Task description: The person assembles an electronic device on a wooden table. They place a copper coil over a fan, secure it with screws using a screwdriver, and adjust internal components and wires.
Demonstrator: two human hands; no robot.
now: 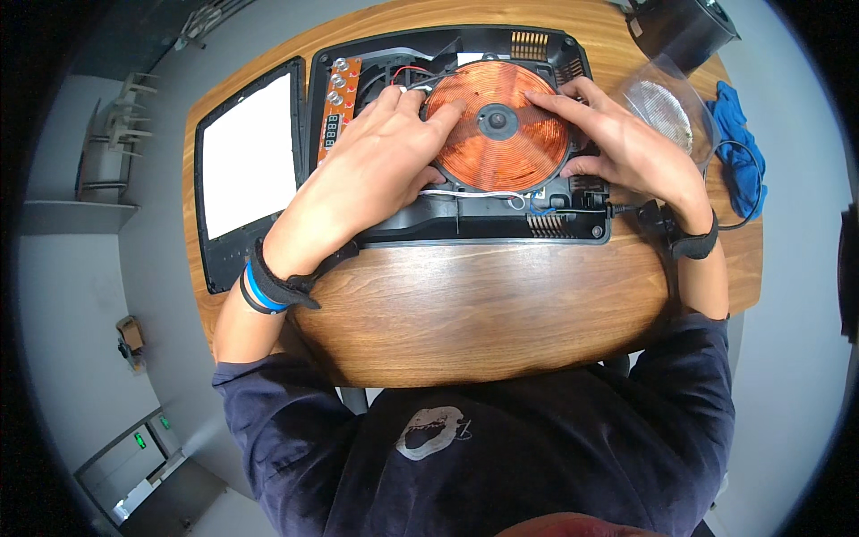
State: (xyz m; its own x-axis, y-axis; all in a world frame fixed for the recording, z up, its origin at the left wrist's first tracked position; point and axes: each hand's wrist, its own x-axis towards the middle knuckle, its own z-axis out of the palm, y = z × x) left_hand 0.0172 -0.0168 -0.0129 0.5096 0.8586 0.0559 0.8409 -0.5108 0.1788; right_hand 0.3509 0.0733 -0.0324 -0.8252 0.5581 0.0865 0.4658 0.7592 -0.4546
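A round copper induction coil (461, 163) with a black hub sits in the open black housing (394, 234) of an induction cooker. My left hand (376, 152) is on the coil's left side, its thumb by the lower left rim and its fingers over the left and upper left edge. Around the right side curls my right hand (626, 148), a fingertip on the windings and the thumb at the lower right rim. Beneath the coil, most of the inside is hidden. Left of my left hand lies an orange circuit board (339, 94) with a small display.
A black-framed white panel (250, 157) lies left of the housing on the wooden table (501, 304). On the right are a clear plastic piece (658, 94), a blue cloth (739, 161) and a black pot-like vessel (684, 31). A power cord (626, 209) leaves the housing's right side.
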